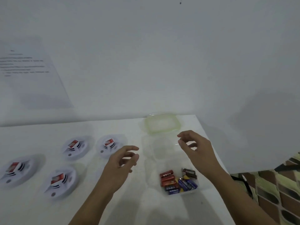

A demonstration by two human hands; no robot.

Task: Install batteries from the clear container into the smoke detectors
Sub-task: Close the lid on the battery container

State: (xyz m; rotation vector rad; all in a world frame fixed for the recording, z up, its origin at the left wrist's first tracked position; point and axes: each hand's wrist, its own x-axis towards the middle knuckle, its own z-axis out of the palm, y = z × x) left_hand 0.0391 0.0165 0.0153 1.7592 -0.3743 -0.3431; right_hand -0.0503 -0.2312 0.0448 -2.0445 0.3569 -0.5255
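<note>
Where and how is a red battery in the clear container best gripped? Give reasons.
Take the far red battery. It lies flat in the open clear container, another battery against its near side, walls around. So come straight down from above, likely pinching its two ends between thumb and finger.

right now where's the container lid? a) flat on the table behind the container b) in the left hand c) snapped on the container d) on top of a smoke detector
A: the green-rimmed lid lies flat on the table just behind the open container.
</note>
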